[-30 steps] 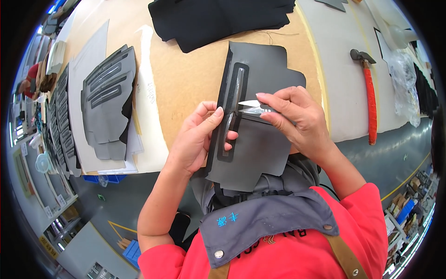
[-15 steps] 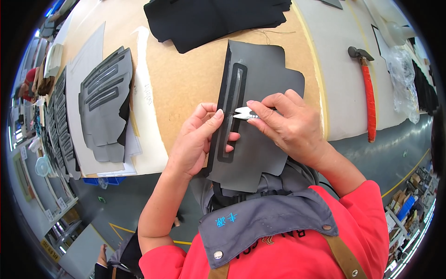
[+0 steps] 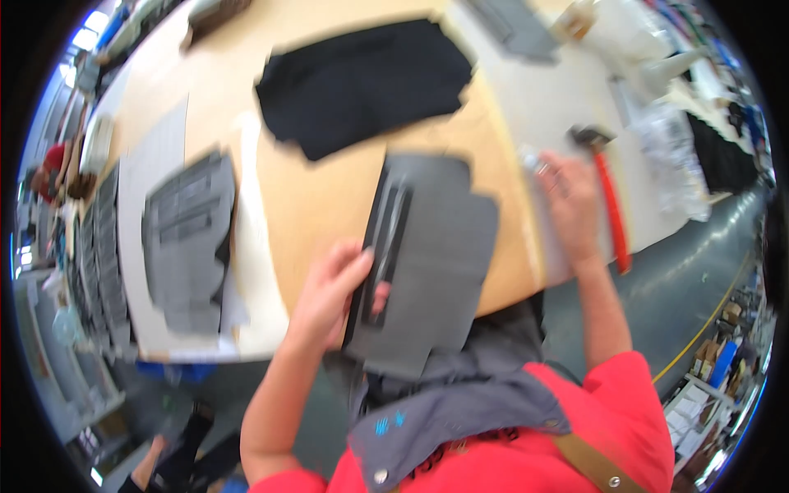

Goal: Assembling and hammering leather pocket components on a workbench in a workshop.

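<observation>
My left hand (image 3: 329, 287) grips a grey sheet panel (image 3: 444, 255) by its left side, thumb on top. A long slot framed by a black strip (image 3: 398, 234) runs along that side, and one of my fingertips shows through its lower part. Over the right of the table, my right hand (image 3: 569, 201) is closed and smeared by motion. Small pale snips (image 3: 531, 158) show at its fingertips, blurred, close to the table surface. A hammer (image 3: 606, 193) with a red handle lies just right of this hand.
Black cut pieces (image 3: 362, 86) lie at the far middle of the table. More grey slotted panels (image 3: 187, 238) are piled on the left. Clear plastic wrapping (image 3: 678, 160) and another grey piece (image 3: 514, 29) lie toward the far right.
My right hand has moved away from the slot to the right, beside the hammer, with the snips. My left hand keeps hold of the panel. The view has shifted, showing more of the table's far side.
</observation>
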`<state>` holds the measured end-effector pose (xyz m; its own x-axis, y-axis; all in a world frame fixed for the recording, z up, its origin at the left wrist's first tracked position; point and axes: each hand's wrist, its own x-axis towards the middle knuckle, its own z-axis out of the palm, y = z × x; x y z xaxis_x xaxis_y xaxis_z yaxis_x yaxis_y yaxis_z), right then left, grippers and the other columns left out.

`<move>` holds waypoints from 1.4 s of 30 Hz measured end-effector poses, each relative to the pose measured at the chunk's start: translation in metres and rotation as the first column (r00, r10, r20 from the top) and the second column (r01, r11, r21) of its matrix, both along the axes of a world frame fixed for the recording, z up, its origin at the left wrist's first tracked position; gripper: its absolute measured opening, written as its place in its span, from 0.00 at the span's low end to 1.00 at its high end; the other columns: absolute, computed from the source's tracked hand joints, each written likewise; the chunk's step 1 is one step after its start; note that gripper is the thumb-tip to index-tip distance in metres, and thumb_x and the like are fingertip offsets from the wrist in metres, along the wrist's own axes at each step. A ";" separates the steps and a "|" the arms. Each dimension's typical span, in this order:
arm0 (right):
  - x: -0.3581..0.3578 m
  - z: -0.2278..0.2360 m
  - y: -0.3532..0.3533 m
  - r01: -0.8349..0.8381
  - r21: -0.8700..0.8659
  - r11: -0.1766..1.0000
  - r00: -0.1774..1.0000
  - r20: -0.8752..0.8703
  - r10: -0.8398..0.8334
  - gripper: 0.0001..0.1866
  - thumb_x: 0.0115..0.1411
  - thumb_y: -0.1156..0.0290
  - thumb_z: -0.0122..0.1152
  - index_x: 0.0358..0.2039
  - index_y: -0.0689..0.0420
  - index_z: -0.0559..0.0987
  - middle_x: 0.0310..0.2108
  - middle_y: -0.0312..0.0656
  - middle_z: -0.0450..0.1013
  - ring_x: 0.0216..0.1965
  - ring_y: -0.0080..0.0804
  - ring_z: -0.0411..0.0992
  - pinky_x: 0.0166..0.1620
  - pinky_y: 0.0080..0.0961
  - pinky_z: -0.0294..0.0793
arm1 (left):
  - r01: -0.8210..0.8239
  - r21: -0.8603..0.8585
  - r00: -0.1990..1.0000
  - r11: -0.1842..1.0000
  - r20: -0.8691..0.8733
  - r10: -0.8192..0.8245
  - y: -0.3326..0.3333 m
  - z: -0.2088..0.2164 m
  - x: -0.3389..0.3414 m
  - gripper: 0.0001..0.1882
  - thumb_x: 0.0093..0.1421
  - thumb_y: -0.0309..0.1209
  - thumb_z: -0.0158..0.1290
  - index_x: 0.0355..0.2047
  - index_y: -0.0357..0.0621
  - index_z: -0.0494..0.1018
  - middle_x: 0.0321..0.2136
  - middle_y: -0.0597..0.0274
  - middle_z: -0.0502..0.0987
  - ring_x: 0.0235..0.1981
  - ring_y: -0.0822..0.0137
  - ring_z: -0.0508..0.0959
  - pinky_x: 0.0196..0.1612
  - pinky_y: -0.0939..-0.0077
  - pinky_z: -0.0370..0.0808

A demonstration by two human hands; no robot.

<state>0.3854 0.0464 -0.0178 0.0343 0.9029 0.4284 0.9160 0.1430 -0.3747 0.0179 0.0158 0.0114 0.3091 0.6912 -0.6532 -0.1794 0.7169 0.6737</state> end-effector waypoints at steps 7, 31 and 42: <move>-0.051 0.002 -0.002 -0.145 0.090 0.985 0.968 -0.191 0.160 0.47 0.57 0.51 0.77 0.71 0.57 0.68 0.62 0.50 0.70 0.62 0.50 0.66 0.60 0.44 0.67 | 0.144 0.171 0.987 0.975 -0.091 -0.129 0.005 0.001 -0.017 0.10 0.73 0.33 0.55 0.49 0.41 0.72 0.34 0.64 0.78 0.29 0.72 0.82 0.32 0.76 0.83; -0.050 0.025 -0.035 -0.565 -0.499 0.657 0.591 -0.801 -0.100 0.18 0.65 0.71 0.71 0.52 0.62 0.79 0.40 0.32 0.80 0.39 0.15 0.75 0.46 0.19 0.76 | 0.635 0.241 0.731 0.734 -0.494 -0.470 0.081 0.017 -0.032 0.12 0.66 0.38 0.64 0.38 0.41 0.82 0.29 0.75 0.78 0.31 0.83 0.74 0.35 0.84 0.70; -0.054 0.007 -0.013 -0.572 -0.471 0.671 0.377 -0.878 -0.295 0.14 0.69 0.74 0.63 0.52 0.66 0.79 0.41 0.37 0.82 0.41 0.16 0.77 0.45 0.17 0.77 | 0.553 0.146 0.801 0.821 -0.364 -0.475 0.056 0.006 -0.072 0.24 0.66 0.30 0.63 0.60 0.38 0.74 0.37 0.69 0.83 0.38 0.81 0.79 0.43 0.85 0.75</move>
<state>0.3314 0.0330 -0.0110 -0.1917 0.8872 -0.4197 -0.0095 -0.4293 -0.9031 -0.0536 0.0714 0.0173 0.4797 0.6280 -0.6127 0.4070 0.4594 0.7895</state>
